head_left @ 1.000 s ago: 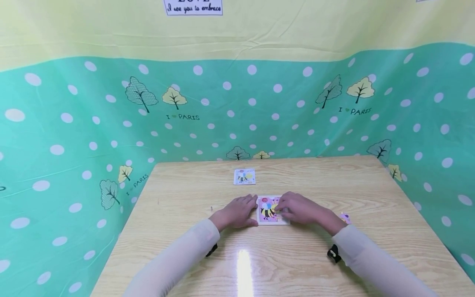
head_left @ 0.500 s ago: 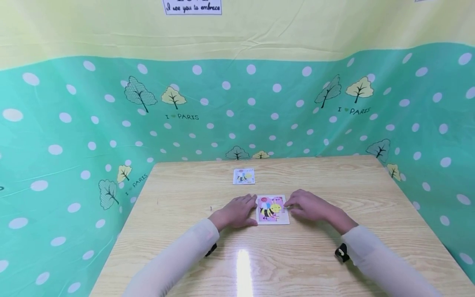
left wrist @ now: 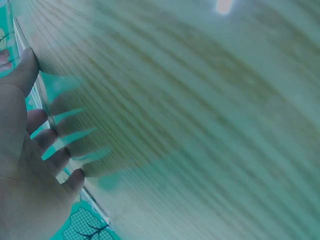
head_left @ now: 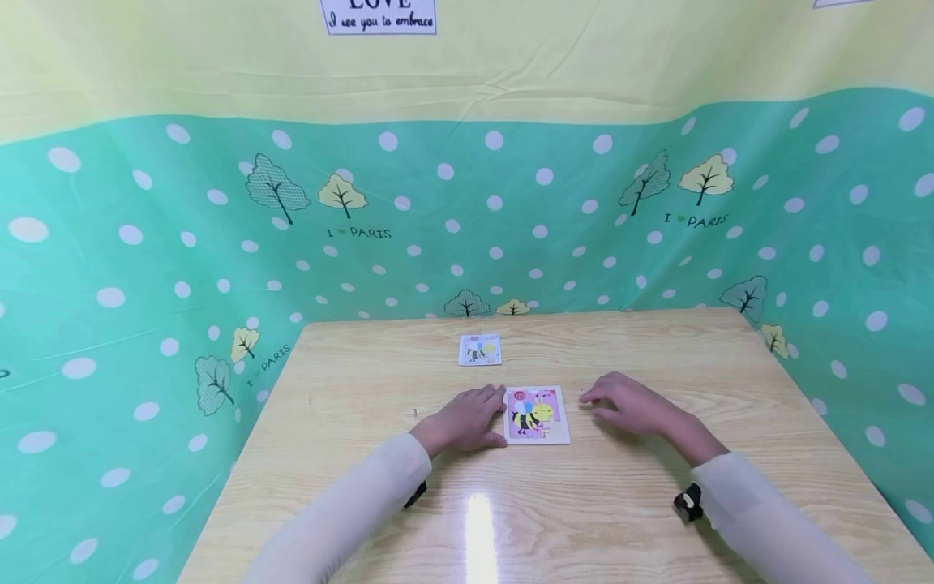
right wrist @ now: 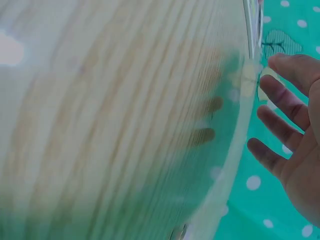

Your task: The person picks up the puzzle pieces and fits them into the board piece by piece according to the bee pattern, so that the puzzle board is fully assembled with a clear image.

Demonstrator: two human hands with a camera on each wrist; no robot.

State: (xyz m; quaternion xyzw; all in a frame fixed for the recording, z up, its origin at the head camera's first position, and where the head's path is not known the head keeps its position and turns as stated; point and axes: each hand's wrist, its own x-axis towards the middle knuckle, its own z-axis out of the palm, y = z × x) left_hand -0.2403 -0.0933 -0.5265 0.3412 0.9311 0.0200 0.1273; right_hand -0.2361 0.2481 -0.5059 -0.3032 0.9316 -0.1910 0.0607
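A square bee jigsaw puzzle (head_left: 533,415) with a white frame lies flat on the table. Its lower right part looks pale and bare. My left hand (head_left: 473,418) rests along the puzzle's left edge, thumb low and fingers near the upper corner. The left wrist view shows that hand (left wrist: 37,155) with thumb and fingertips at the edge, spread and fairly straight. Just right of the puzzle, my right hand (head_left: 626,403) hovers apart from it. In the right wrist view the fingers of this hand (right wrist: 295,120) are loosely bent, with nothing between them.
A small bee picture card (head_left: 480,349) lies behind the puzzle. Wood-grain table (head_left: 379,357) surrounds both, with a tiny dark bit (head_left: 415,412) left of my left hand. A green dotted curtain (head_left: 452,211) hangs around the table's back and sides.
My right hand was over the puzzle's right side, fingers at the bee's head; it has drawn away to the right. A loose piece seen earlier by my right wrist is now hidden. My left hand stays.
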